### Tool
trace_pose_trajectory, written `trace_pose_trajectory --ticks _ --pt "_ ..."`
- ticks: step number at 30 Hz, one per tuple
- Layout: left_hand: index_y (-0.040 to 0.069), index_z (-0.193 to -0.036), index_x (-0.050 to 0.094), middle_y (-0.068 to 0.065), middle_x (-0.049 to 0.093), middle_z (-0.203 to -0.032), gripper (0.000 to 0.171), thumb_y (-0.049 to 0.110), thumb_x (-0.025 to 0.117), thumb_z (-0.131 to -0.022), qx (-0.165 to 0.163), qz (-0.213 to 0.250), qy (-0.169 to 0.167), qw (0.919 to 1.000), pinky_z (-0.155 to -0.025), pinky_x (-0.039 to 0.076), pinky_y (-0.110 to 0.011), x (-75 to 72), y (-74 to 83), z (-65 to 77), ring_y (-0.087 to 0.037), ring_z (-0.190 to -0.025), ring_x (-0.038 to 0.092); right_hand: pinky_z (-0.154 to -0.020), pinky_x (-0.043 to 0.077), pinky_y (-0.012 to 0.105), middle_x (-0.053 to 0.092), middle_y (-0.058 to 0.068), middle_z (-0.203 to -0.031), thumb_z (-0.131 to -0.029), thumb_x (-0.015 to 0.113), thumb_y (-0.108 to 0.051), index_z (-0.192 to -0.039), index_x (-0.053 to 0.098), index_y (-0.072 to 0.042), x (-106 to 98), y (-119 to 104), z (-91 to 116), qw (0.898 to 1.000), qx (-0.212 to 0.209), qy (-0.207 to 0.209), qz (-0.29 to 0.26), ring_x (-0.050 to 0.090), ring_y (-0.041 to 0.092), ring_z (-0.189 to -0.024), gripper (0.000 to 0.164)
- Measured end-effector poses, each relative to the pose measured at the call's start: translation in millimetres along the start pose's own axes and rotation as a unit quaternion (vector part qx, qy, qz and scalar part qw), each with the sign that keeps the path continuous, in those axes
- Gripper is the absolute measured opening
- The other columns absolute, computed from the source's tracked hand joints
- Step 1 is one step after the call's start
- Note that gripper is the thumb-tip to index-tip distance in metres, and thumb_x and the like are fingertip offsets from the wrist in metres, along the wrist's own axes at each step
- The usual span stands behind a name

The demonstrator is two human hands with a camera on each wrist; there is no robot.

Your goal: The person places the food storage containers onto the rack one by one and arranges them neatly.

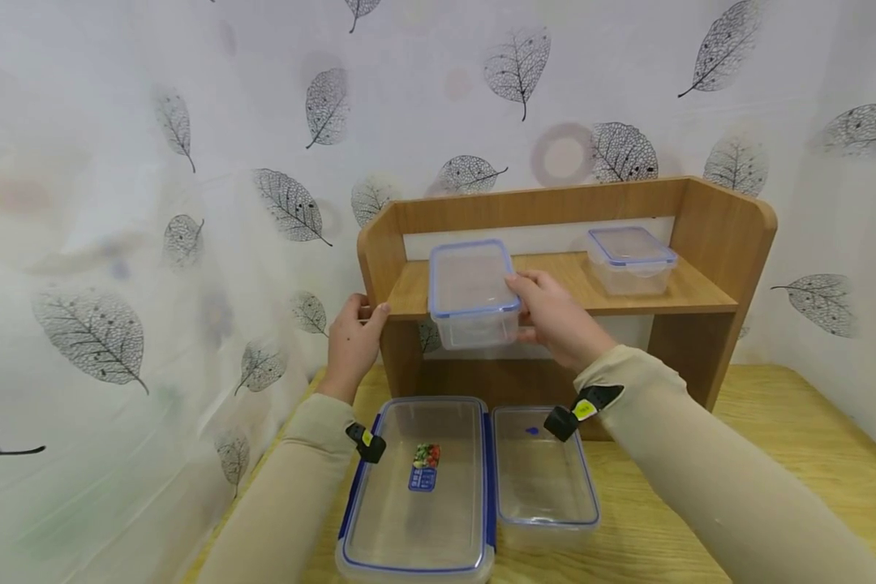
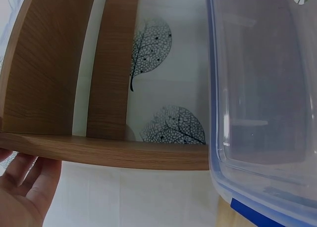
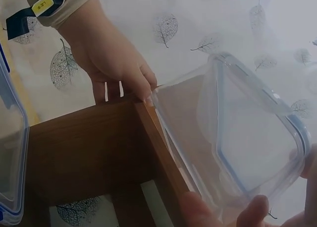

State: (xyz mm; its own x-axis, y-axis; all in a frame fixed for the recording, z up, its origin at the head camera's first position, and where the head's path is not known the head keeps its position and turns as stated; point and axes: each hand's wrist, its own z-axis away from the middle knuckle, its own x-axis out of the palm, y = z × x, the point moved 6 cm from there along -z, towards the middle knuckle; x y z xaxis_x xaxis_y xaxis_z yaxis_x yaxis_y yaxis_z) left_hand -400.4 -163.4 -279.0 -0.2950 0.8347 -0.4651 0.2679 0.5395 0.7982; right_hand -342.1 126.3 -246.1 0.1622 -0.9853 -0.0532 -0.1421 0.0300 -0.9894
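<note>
My right hand (image 1: pixel 558 318) grips a clear lidded food container (image 1: pixel 473 280) by its right side, thumb at the lid's edge and fingers lower down. The container, its lid rimmed in pale blue, is at the left front of the wooden shelf's (image 1: pixel 540 203) upper board and overlaps that board's front edge. In the right wrist view the container (image 3: pixel 247 123) appears tilted, with my right fingers (image 3: pixel 253 212) at its near side. My left hand (image 1: pixel 352 345) holds the shelf's left side panel (image 1: pixel 378 255), its thumb at the front edge and its fingers on the outer side.
A second lidded container (image 1: pixel 633 264) sits at the right of the upper board. Below, on the yellow wood-grain table (image 1: pixel 657 503), lie a large clear box with dark blue side clips (image 1: pixel 438 519) and a smaller clear box (image 1: pixel 543 487). Leaf-patterned sheeting (image 1: pixel 423 81) surrounds the table.
</note>
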Motion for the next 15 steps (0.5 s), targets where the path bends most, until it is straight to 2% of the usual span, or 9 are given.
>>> trace_pose_trajectory --ticks 3,6,15 --pt "0.012 -0.124 0.057 -0.012 0.065 -0.118 0.039 0.045 0.055 -0.102 0.004 -0.001 0.003 1.0000 -0.085 0.056 -0.047 0.6 0.4 -0.4 -0.031 -0.105 0.064 -0.086 0.056 0.040 0.042 0.017 -0.130 -0.108 0.043 -0.041 -0.156 0.024 -0.005 0.3 -0.2 -0.8 1.000 0.004 0.013 -0.005 0.053 0.032 -0.110 0.063" --pt "0.012 -0.124 0.057 -0.012 0.065 -0.118 0.040 0.046 0.055 -0.102 0.006 -0.001 0.004 1.0000 -0.085 0.056 -0.047 1.6 -0.3 -0.7 -0.031 -0.105 0.064 -0.089 0.055 0.041 0.041 0.016 -0.137 -0.108 0.042 -0.044 -0.155 0.026 -0.006 0.8 -0.7 -1.2 1.000 0.010 0.027 -0.005 0.055 0.033 -0.114 0.062" --pt "0.013 -0.124 0.057 -0.011 0.065 -0.119 0.041 0.047 0.055 -0.102 0.004 0.004 0.003 1.0000 -0.087 0.055 -0.048 1.3 -1.9 -1.0 -0.030 -0.107 0.064 -0.084 0.059 0.045 0.048 0.020 -0.129 -0.107 0.041 -0.048 -0.149 0.030 -0.006 4.7 -3.9 -3.9 0.999 0.016 0.042 -0.006 0.062 0.035 -0.111 0.061"
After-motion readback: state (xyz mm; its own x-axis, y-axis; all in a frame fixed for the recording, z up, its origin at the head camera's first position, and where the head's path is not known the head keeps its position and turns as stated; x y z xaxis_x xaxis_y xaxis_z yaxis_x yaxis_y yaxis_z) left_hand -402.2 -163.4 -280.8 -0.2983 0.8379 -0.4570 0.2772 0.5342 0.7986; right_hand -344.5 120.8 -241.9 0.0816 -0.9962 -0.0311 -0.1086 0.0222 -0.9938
